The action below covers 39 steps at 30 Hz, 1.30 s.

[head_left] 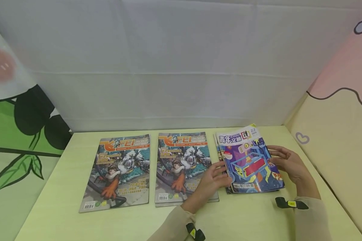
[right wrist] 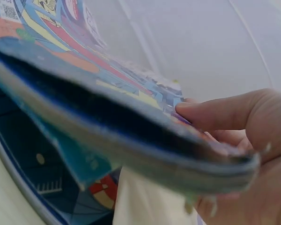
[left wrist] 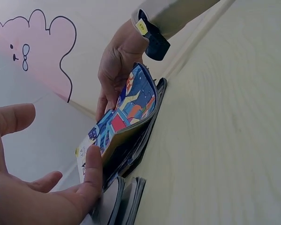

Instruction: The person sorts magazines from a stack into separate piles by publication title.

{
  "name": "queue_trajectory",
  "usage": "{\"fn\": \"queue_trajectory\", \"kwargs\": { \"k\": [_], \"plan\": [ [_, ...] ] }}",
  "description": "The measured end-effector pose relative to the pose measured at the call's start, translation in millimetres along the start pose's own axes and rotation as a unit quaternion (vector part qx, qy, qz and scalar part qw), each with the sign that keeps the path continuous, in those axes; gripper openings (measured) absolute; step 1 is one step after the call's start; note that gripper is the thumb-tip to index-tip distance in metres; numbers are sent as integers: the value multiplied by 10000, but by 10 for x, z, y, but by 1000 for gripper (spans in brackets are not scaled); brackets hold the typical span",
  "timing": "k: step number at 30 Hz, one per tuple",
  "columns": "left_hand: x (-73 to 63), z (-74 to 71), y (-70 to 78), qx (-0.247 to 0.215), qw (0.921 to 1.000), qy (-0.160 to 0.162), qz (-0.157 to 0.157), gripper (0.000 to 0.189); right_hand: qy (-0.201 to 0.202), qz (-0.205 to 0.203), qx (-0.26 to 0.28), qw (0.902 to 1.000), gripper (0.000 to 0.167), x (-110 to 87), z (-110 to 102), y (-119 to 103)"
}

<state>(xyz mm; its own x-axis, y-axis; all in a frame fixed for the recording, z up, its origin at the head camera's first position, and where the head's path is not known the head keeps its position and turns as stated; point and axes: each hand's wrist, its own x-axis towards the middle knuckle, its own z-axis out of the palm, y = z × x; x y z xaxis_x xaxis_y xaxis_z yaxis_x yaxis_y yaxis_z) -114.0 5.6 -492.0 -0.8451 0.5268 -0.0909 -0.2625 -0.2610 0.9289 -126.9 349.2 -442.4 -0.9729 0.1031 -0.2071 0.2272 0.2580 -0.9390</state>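
Note:
A purple-blue magazine point(head_left: 250, 167) lies on top of a stack at the right of the table, tilted a little off the magazine beneath. My right hand point(head_left: 292, 165) pinches its right edge, thumb on the cover and fingers underneath, as the right wrist view shows. That side of the magazine point(right wrist: 131, 122) is raised and its pages gape. My left hand point(head_left: 211, 182) is at the opposite edge. In the left wrist view its fingers point(left wrist: 92, 171) are fairly straight and touch the magazine's side, with the thumb lifted away.
Left of the stack, two grey magazines with orange titles lie in the middle: the top one point(head_left: 181, 167) covers another almost fully. A similar magazine point(head_left: 117, 174) is farther left. They rest on a pale yellow table point(head_left: 57, 201), backed by a white cloth wall point(head_left: 181, 67).

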Motion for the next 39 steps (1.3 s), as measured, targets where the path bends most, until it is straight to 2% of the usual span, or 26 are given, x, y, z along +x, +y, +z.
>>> {"fn": "queue_trajectory", "kwargs": {
  "k": [6, 12, 23, 35, 39],
  "plan": [
    [-3, -7, 4, 171, 9998, -50, -90, 69, 34, 116, -158, 9998, 44, 1, 7, 31],
    [-34, -9, 25, 377, 9990, -174, -171, 68, 47, 154, -443, 9989, 56, 3, 12, 30],
    [-47, 16, 60, 500, 9985, -186, -116, 69, 84, 551, -994, 9935, 68, -14, 10, -30],
    [-66, 21, 91, 606, 9979, -221, -83, 70, 59, 665, -1367, 9884, 65, -14, 15, -56],
    [-58, 6, 115, 487, 9985, -192, -141, 70, 5, 667, -1522, 9861, 66, -2, 18, -43]
  ]
}}
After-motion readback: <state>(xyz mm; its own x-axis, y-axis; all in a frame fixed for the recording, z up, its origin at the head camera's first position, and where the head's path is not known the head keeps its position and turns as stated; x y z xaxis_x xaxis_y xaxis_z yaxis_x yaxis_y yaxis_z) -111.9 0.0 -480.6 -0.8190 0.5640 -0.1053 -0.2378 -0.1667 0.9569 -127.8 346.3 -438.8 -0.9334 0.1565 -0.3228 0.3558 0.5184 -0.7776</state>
